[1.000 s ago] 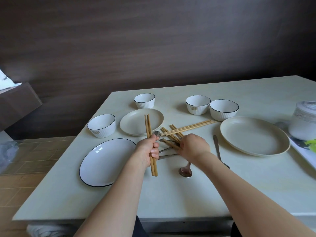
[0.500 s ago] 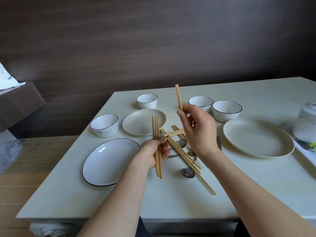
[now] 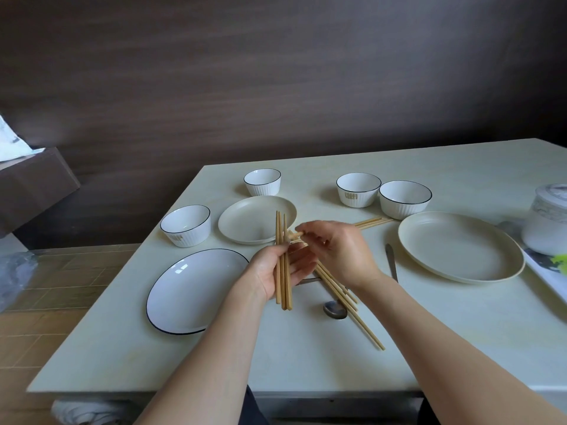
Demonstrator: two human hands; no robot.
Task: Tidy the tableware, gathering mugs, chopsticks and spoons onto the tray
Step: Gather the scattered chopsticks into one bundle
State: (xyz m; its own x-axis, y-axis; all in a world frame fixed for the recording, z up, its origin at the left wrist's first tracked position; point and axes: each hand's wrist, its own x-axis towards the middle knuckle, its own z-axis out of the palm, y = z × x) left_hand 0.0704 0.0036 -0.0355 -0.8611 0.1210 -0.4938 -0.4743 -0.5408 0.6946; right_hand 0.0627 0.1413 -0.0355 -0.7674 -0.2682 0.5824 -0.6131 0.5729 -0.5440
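Observation:
My left hand holds a bundle of wooden chopsticks upright across its palm, above the table's middle. My right hand pinches one more chopstick, its tip lying level just beside that bundle. Loose chopsticks slant across the table under my right wrist; another pair lies behind the right hand. A metal spoon bowl shows below the hands, and a second spoon handle lies to the right. The tray sits at the right edge with a white mug on it.
Four white ribbed bowls stand around the back. A small beige plate, a large beige plate and a black-rimmed white plate lie flat. The table's front edge is near my body.
My right hand raised one chopstick from the pile, then lowered it leftward toward the bundle in my left hand. My left hand turned palm-up and opened slightly around its chopsticks.

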